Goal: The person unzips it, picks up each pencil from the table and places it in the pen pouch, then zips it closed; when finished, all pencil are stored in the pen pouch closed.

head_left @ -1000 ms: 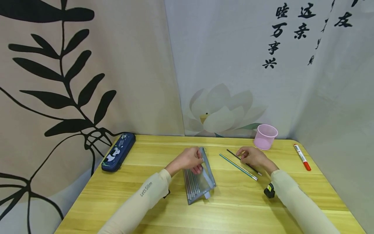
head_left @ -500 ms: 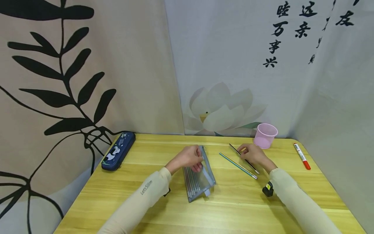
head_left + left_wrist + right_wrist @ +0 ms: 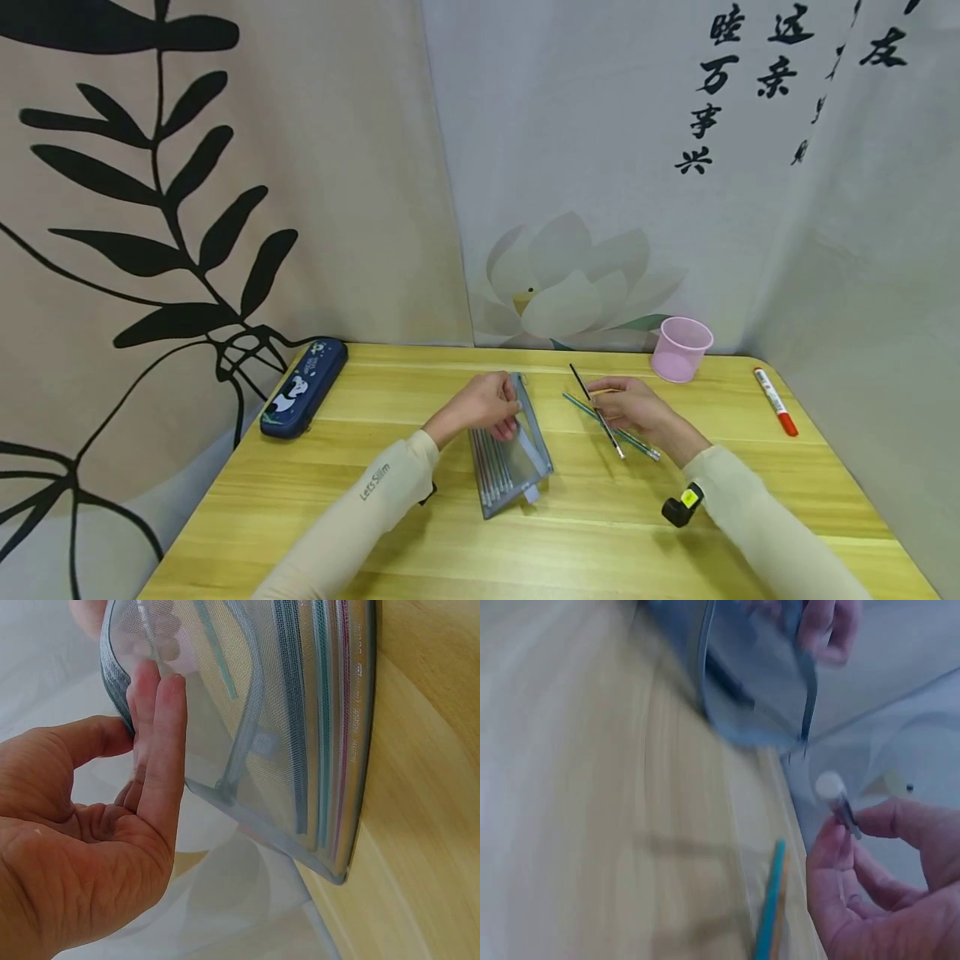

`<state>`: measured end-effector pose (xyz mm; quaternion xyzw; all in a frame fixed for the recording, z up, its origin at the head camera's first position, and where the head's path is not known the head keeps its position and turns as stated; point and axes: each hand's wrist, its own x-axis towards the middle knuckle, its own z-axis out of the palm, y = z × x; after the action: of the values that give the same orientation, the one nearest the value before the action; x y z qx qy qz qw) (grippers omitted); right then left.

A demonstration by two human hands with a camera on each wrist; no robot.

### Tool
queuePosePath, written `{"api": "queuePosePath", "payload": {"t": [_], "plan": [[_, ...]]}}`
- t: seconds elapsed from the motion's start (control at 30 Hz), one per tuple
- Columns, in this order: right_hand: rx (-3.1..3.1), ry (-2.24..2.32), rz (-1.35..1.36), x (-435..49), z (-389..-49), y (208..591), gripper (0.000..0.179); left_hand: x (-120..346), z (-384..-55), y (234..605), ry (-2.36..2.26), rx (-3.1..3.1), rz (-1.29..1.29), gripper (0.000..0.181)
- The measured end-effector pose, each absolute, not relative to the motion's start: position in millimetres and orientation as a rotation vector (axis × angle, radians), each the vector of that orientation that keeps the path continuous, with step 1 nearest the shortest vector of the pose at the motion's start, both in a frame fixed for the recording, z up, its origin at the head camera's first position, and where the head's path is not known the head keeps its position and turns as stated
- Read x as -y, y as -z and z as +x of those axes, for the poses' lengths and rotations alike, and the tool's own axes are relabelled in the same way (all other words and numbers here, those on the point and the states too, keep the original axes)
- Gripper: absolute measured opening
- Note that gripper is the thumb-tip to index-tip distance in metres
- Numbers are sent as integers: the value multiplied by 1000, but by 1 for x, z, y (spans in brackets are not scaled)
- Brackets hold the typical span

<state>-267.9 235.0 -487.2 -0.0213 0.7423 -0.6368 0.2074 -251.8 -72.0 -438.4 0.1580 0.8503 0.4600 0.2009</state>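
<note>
My left hand (image 3: 487,404) pinches the upper edge of a grey mesh pencil pouch (image 3: 498,479) and holds its mouth apart. Several pencils (image 3: 324,750) show through the mesh in the left wrist view. My right hand (image 3: 637,410) pinches a dark pencil (image 3: 581,382), tilted above the table. Its pale end (image 3: 829,786) faces the camera in the right wrist view. Under that hand, a blue-green pencil (image 3: 771,911) and a yellow-orange pencil (image 3: 781,904) lie side by side on the wood, partly hidden in the head view.
A navy pencil case (image 3: 303,389) with a panda print lies at the table's far left. Towards the back right stands a pink cup (image 3: 681,352). A red-capped white marker (image 3: 776,402) lies near the right edge. Printed curtains hang behind the table (image 3: 600,533).
My right hand has lifted the dark pencil off the table, turned it more upright and carried it left towards the pouch. My left hand and the pouch have stayed in place.
</note>
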Motion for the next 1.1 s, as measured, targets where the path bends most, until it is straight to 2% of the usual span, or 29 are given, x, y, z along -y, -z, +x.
{"api": "queuePosePath", "payload": {"t": [0.2, 0.5, 0.8, 1.1], "plan": [[-1826, 1856, -89, -213, -256, 486, 50, 72, -251, 438, -1285, -2372, 428, 10], [-1692, 1892, -88, -177, -250, 495, 36, 70, -249, 440, -1294, -2379, 415, 8], [-1712, 1828, -107, -154, -253, 503, 44, 68, -248, 437, -1265, -2378, 417, 7], [-1856, 1780, -97, -141, -259, 503, 38, 67, -247, 438, -1257, -2356, 431, 6]]}}
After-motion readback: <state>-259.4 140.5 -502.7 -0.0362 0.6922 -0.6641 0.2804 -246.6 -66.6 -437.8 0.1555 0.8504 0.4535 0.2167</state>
